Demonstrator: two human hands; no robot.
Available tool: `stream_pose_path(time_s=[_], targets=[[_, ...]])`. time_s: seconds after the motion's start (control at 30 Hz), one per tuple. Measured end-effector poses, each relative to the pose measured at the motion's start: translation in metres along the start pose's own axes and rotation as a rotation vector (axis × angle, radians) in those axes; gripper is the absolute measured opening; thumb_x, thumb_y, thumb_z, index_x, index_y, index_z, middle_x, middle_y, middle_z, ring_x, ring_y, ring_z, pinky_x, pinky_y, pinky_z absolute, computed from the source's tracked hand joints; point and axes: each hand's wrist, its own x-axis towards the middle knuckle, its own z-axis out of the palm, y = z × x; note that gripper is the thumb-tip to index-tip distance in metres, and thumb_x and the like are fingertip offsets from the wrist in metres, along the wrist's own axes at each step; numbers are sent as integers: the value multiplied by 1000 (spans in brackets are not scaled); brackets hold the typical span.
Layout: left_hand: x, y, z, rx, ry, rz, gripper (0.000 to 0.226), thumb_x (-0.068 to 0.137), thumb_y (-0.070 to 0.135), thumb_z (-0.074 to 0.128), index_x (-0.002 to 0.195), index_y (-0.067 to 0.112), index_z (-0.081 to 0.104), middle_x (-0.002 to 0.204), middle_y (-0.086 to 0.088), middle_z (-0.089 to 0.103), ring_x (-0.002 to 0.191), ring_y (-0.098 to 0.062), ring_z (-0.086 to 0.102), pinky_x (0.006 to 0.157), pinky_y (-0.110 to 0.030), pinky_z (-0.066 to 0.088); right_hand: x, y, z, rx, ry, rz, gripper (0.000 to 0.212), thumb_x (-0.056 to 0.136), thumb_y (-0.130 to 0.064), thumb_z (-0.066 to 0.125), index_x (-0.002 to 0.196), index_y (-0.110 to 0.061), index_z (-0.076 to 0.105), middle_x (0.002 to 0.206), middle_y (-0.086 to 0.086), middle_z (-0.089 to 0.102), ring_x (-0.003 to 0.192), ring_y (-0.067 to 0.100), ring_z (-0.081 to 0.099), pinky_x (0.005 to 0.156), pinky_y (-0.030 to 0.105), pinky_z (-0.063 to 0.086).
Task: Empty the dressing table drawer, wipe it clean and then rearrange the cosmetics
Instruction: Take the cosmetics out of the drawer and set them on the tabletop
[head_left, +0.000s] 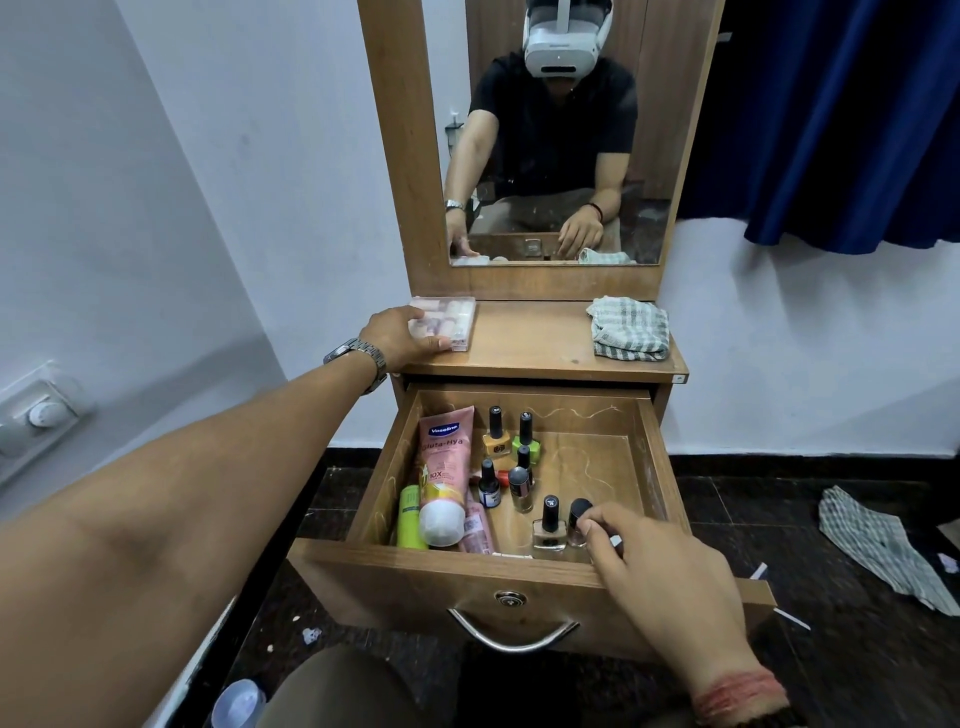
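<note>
Emptying the drawer (654, 452): both hands at work, cosmetics mostly still inside.

The left hand (400, 335) rests its grip on a clear box (452, 317) on the bench (535, 338), fingers curled over its near edge; the right hand (670, 566) pinches the cap of a dark bottle (579, 519) at the drawer's front right. Upright polish bottles (519, 467) stand close together beside a pink tube (444, 467), and a striped cloth (628, 327) waits on the bench. Risk: lifting the bottle by its cap alone may knock its near neighbour over, or loosen the cap and spill polish.
</note>
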Motion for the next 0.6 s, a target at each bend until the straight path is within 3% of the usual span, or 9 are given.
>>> stream_pose_path(time_s=[0.13,0.27,0.4,0.47,0.6], targets=[[-2,0,-1,11,2,38,75,74,54,73,136,18,50,142,-9,46,124,-29,46,95,-38,45,1,1,1,2,5,5,29,96,-55,28,113,-48,50,86,-14,68,79,8,63,66,27,46],[-11,0,-4,24,37,63,81,73,50,76,139,17,43,149,-9,36,132,-28,38,107,-42,38,1,2,2,4,2,16,26,96,-53,30,106,-46,53,86,-14,67,80,8,63,64,28,46],[-25,6,-9,45,106,165,70,79,43,73,137,16,45,150,-8,33,136,-25,34,110,-34,30,1,2,3,1,14,12,25,96,-51,32,103,-44,55,87,-15,67,79,10,62,57,29,36],[-38,12,-9,58,128,246,59,82,37,72,133,16,50,145,-7,40,131,-24,40,105,-32,33,2,3,3,8,11,9,25,96,-50,33,102,-44,55,87,-15,68,79,11,62,56,29,34],[-74,25,0,150,136,334,36,86,31,66,118,16,59,118,-6,61,103,-23,59,83,-31,46,2,4,4,26,13,2,24,96,-49,33,103,-43,55,89,-14,69,84,13,63,59,29,35]])
